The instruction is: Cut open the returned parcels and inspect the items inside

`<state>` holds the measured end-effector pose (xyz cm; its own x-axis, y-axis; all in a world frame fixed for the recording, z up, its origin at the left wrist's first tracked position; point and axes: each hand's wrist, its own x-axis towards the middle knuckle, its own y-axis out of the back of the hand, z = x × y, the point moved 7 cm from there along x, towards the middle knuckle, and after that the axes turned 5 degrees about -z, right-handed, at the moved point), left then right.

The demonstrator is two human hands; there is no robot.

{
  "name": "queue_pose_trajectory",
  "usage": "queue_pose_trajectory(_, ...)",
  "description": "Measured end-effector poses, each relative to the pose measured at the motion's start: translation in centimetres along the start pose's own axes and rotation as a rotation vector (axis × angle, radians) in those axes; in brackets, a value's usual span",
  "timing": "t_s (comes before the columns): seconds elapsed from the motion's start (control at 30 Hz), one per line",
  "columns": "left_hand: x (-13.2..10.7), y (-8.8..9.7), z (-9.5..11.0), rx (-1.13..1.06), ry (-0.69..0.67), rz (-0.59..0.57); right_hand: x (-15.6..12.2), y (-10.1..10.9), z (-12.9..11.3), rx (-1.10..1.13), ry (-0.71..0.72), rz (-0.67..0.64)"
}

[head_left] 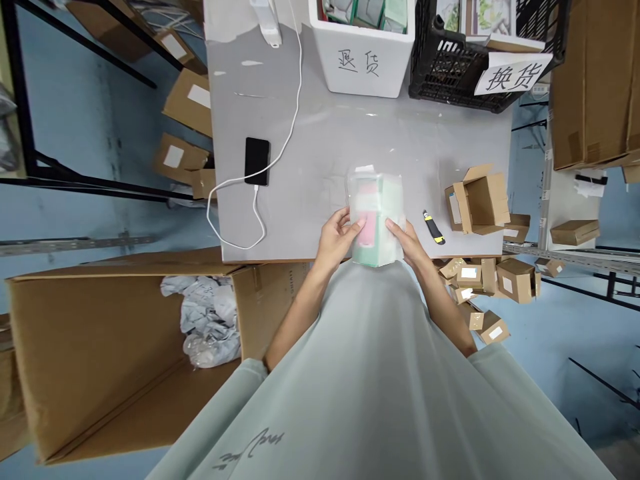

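Observation:
A small green and pink box wrapped in clear bubble film (377, 213) is held over the near edge of the grey table (320, 147). My left hand (337, 233) grips its left side, thumb pressed on the pink panel. On the box's right lower corner my right hand (407, 240) has its fingers closed. Both forearms come up from my pale green shirt.
A black phone (257, 161) on a white cable (280, 143) lies left of the box. A yellow-black utility knife (433, 227) and an open cardboard box (477, 200) sit to the right. At the back stand a white bin (367, 60) and black crate (465, 73). A large open carton (125, 347) is on the floor left.

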<state>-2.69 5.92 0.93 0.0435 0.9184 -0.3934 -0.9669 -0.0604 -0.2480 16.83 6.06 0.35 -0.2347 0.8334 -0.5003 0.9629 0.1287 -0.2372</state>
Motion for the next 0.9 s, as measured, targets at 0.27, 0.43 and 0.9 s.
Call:
queue_pose_trajectory(0.27,-0.3,0.9,1.0,0.051,-0.012,0.077,0.2,1.0,2.8,0.165,-0.085,0.086)
queue_pose_trajectory(0.43,0.6,0.6,-0.2,0.063,0.029,0.036,0.1,1.3,3.6,0.160,-0.124,0.107)
queue_pose_trajectory(0.9,0.6,-1.1,-4.9,-0.232,0.339,-0.209,0.5,6.2,2.9,-0.012,0.132,0.499)
